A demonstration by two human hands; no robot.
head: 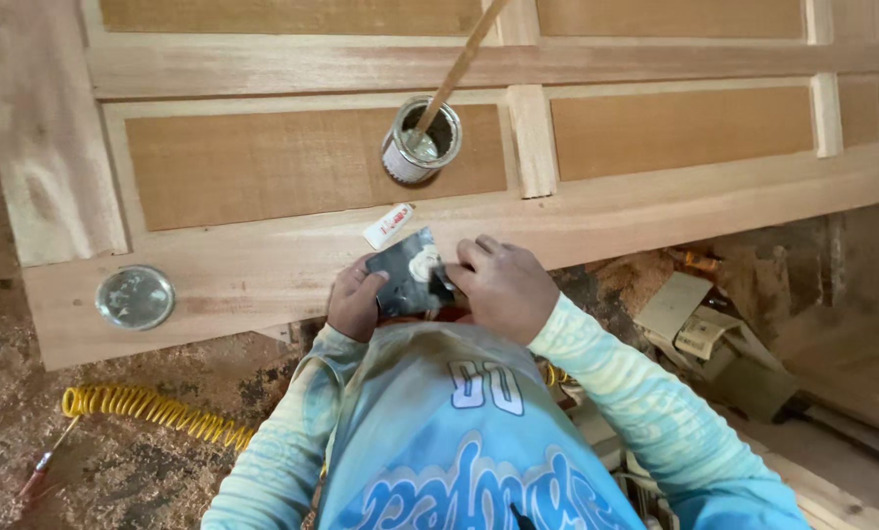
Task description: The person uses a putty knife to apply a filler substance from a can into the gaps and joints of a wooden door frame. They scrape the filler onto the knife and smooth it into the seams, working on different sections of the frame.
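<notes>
My left hand (355, 300) and my right hand (501, 286) together hold a dark flat scraper-like pad (410, 274) with a pale blob of paste on it, close to my chest at the near edge of a wooden panelled door (292, 265) lying flat. An open metal can (421, 142) stands on a door panel just beyond my hands, with a wooden stick (462, 61) leaning out of it. A small white tube (387, 226) lies on the rail between the can and my hands.
The can's round metal lid (135, 296) rests on the door's rail to the left. A yellow coiled air hose (155, 407) lies on the sawdust-covered floor below. Wood offcuts and cardboard scraps (699, 324) are piled at the right.
</notes>
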